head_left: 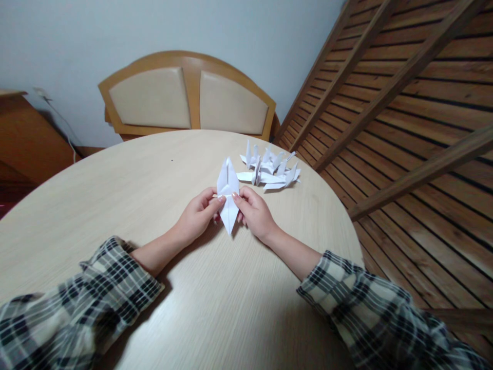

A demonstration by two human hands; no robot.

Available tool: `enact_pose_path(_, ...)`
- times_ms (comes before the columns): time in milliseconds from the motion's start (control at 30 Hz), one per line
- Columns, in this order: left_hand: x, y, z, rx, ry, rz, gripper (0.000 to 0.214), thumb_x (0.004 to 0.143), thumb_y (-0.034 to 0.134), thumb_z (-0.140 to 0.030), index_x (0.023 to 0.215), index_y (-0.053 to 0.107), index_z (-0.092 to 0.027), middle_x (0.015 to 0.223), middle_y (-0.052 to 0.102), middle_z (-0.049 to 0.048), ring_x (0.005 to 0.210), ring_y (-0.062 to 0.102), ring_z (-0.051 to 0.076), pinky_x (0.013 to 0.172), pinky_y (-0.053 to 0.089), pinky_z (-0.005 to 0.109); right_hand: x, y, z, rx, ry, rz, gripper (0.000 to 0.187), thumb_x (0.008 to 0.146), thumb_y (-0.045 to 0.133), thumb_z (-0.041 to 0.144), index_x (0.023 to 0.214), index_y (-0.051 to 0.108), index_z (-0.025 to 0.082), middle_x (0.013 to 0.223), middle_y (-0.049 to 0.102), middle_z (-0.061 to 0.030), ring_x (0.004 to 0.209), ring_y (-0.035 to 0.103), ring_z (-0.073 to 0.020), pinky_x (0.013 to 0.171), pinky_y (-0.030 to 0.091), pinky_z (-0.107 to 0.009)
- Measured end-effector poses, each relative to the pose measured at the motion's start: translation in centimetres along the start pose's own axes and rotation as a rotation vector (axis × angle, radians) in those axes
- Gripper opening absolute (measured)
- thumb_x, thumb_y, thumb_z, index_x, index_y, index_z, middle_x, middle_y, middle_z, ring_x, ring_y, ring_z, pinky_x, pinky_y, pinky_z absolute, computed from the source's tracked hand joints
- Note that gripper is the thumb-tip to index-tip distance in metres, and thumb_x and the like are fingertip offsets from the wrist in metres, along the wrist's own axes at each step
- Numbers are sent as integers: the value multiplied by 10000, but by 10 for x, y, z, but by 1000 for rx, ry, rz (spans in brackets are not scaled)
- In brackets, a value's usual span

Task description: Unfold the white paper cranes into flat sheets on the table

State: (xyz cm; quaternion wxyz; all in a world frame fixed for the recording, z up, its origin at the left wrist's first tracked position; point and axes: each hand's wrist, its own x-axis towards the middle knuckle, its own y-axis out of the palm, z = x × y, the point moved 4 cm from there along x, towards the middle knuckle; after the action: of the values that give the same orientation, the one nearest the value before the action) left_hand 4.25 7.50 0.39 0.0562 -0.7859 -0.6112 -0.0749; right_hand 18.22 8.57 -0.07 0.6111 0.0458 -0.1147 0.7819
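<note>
Over the pale round table, the left hand and the right hand are pinching a white folded paper from its two sides, thumbs pressing on the front near its middle crease and fingers curling behind. Its pointed ends are facing the near and far sides, while a cluster of white paper cranes is standing just beyond it to the right

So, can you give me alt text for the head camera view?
A person's left-hand grip and right-hand grip hold a folded white paper, diamond-shaped, over a pale table. Just beyond, to the right, sits a cluster of white paper birds; a padded wooden headboard is behind.
</note>
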Motion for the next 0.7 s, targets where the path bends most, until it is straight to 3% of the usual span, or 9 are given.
enact_pose_path(300,0,-3,4,-35,-9,-69,282,855,607,-335,1089,590,-178,706,568,-21,576,457,114,539,376,228,-1,-1,3,-8,6,10,298,904,498,480,762,469,219,537,458,62,436,433,-86,392,302,-190)
enact_pose_path(700,-1,-2,3,-52,-8,-32,305,864,614,-368,1099,562,-181,666,554,-37,553,475,107,520,385,226,0,-2,2,-15,5,1,266,911,478,443,769,471,218,546,471,57,445,450,-90,399,317,-190)
